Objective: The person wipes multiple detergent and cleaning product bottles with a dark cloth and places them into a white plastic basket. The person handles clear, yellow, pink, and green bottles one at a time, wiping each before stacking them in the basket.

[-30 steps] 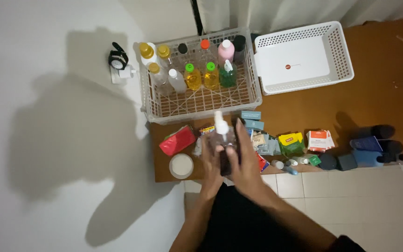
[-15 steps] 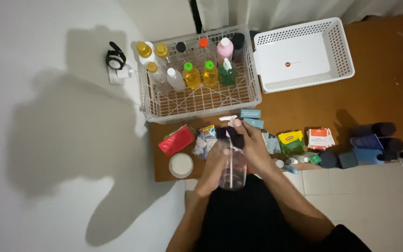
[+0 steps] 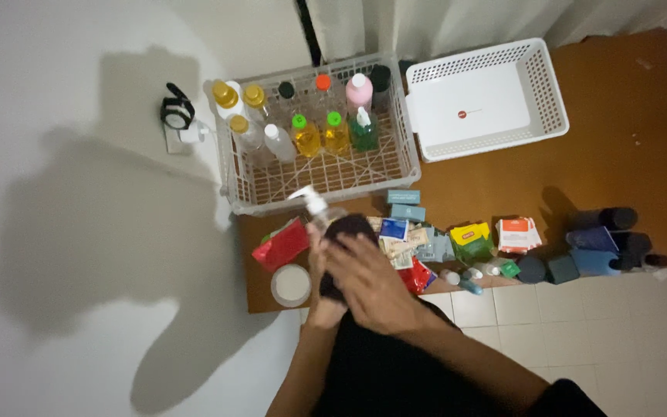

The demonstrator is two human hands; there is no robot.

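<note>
While my right hand (image 3: 372, 282) wraps over a dark cloth (image 3: 347, 232) and my left hand (image 3: 322, 297) grips the clear pump bottle (image 3: 319, 215) underneath, a red packet (image 3: 280, 245) lies at nine o'clock and the bottle-filled wire basket (image 3: 319, 181) at twelve.

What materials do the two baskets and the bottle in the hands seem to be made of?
Both baskets look like moulded white plastic: matte walls in an even lattice. The bottle seems clear, glossy plastic with a white pump top; both hands cover most of it, so glass remains possible.
</note>
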